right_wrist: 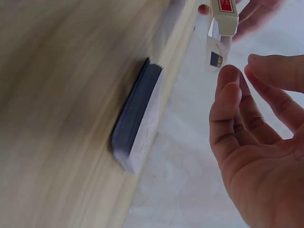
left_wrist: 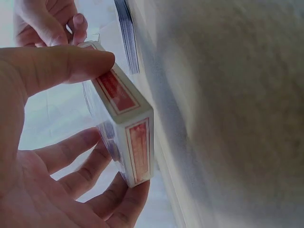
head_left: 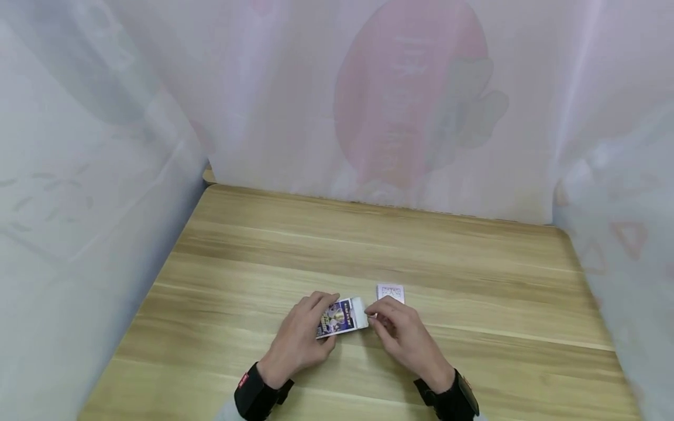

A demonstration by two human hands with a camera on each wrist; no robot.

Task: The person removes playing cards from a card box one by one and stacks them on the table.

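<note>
My left hand [head_left: 299, 339] grips a playing-card box [head_left: 338, 317] between thumb and fingers, slightly above the table. In the left wrist view, the card box [left_wrist: 138, 151] shows white edges with red panels, and the thumb lies along one narrow side. A pale end flap [head_left: 360, 313] sticks out of the box toward the right. My right hand [head_left: 402, 332] is by that flap, fingers loosely bent. The right wrist view shows nothing between its thumb and fingers; whether a fingertip touches the flap I cannot tell. Behind the right hand lies a deck of cards [head_left: 391, 292], partly covered by it.
The deck [right_wrist: 135, 116] rests flat on the wooden table [head_left: 253, 234], its edges dark in the right wrist view. Pale printed curtains [head_left: 274, 105] hang along the back and both sides of the table. Each wrist wears a black band [head_left: 256, 393].
</note>
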